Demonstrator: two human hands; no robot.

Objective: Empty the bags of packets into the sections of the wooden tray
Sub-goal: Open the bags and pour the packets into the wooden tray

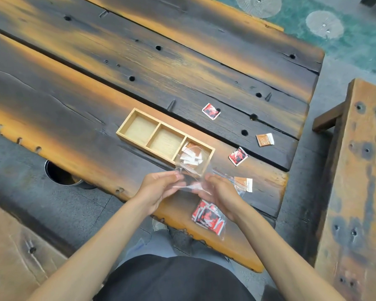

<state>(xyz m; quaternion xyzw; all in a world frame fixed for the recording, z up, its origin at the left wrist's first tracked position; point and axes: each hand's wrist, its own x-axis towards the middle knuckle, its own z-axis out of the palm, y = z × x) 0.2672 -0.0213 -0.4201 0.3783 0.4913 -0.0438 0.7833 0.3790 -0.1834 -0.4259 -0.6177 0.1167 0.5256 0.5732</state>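
Observation:
A wooden tray (139, 115) with three sections lies on the table. Its right section holds several brown-and-white packets (192, 156); the left and middle sections are bare. Just in front of the tray, my left hand (159, 187) and my right hand (219, 192) each pinch a side of a clear plastic bag (191, 174), which hangs partly over the right section. A second clear bag full of red-and-black packets (207, 217) lies on the table under my right wrist.
Loose packets lie right of the tray: two red ones (211, 111) (238, 156) and two brown ones (265, 140) (244, 184). A metal cup (57, 172) sits in a hole at the left. A wooden bench (356, 192) stands to the right.

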